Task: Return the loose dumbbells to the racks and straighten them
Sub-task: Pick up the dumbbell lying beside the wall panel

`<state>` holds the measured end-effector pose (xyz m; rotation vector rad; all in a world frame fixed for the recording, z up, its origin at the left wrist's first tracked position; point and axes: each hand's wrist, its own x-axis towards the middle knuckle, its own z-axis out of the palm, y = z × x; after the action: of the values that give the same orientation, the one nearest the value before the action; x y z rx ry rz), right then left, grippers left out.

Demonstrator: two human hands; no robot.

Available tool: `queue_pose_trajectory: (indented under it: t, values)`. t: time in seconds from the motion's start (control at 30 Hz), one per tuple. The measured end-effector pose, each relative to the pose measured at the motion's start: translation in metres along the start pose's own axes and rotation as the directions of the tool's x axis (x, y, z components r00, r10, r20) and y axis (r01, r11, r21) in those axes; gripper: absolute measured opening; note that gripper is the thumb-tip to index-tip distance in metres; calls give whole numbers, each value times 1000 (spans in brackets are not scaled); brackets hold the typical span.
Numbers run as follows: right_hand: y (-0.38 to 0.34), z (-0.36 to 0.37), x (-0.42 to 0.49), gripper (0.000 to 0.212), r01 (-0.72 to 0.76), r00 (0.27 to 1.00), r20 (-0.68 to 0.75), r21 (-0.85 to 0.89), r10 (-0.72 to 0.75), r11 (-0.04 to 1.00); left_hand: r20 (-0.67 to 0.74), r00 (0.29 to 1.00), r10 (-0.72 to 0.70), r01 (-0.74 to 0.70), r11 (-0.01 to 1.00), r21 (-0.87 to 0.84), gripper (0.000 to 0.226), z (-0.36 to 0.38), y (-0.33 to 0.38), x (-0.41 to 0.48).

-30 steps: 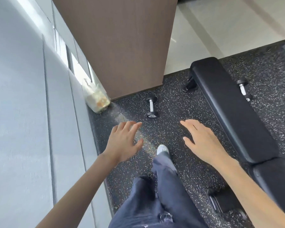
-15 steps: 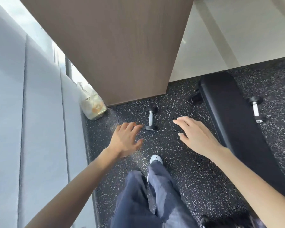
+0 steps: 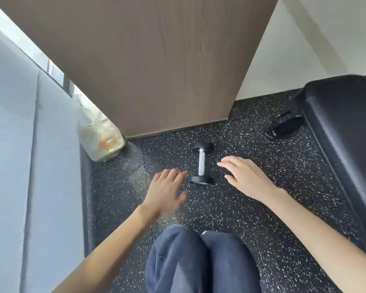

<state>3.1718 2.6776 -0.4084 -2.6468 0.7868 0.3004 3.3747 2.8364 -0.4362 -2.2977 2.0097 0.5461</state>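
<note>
A small dumbbell (image 3: 201, 163) with black round ends and a silver handle lies on the speckled black rubber floor, its handle pointing away from me. My left hand (image 3: 165, 191) hovers just left of its near end, fingers spread and holding nothing. My right hand (image 3: 244, 177) hovers just right of the handle, fingers straight, also holding nothing. Neither hand touches the dumbbell. No rack is in view.
A brown wood-grain pillar (image 3: 146, 60) stands right behind the dumbbell. A plastic bag (image 3: 100, 140) sits at its left foot against the grey wall (image 3: 19, 166). A black padded bench (image 3: 342, 132) runs along the right. My knees in blue trousers (image 3: 199, 259) are below.
I have moved closer to the dumbbell and crouched. Both hands have reached forward and now flank it. The second dumbbell beyond the bench has left the view.
</note>
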Motion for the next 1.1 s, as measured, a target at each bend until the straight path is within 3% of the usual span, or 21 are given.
queue_pose_trajectory:
  t: [0.23, 0.43, 0.63, 0.87, 1.0, 1.1]
  values:
    - [86, 176, 96, 56, -7, 997, -83, -139, -5, 990, -128, 991, 34, -24, 996, 81, 68, 188, -50, 83]
    - [120, 278, 143, 66, 23, 983, -162, -338, -83, 941, -215, 976, 21, 12, 989, 150, 72, 283, -76, 122]
    - [135, 288, 169, 64, -3, 987, -156, -318, -49, 948, -219, 976, 9, 17, 993, 119, 73, 306, -75, 130]
    - [140, 313, 220, 69, 214, 971, -2, -442, -239, 871, -224, 963, 150, -115, 980, 160, 68, 344, -74, 166]
    - [148, 331, 237, 52, 347, 935, 70, -388, -348, 854, -303, 923, 238, -198, 968, 157, 42, 365, -78, 175]
    - [150, 330, 245, 46, 366, 929, 82, -350, -360, 863, -324, 908, 266, -215, 959, 186, 37, 366, -85, 175]
